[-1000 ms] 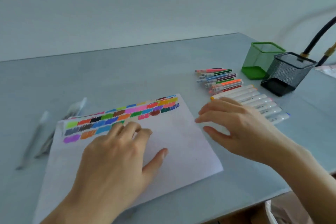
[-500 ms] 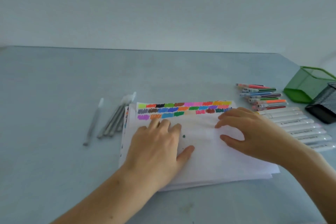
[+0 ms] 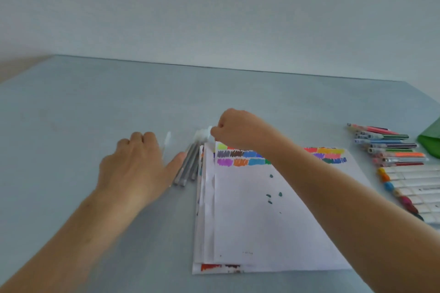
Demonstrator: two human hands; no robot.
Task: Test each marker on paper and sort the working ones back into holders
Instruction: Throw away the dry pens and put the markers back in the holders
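A bundle of grey pens with white caps lies just left of the paper stack. My right hand reaches across the paper's top and pinches the white cap end of the bundle. My left hand rests on the table left of the bundle, thumb spread and touching it. The hand covers the lower part of a single grey pen; its fingertips are hidden. The top sheet carries rows of colour swatches and a few dark ink dots.
Thin coloured markers lie in a row at the right, with thick white markers below them. A corner of the green holder shows at the right edge. The grey table ends at a pale wall.
Both hands left the paper and moved to the grey pens on its left. The right hand took hold of the white cap end. The view swung left, hiding the black holder.
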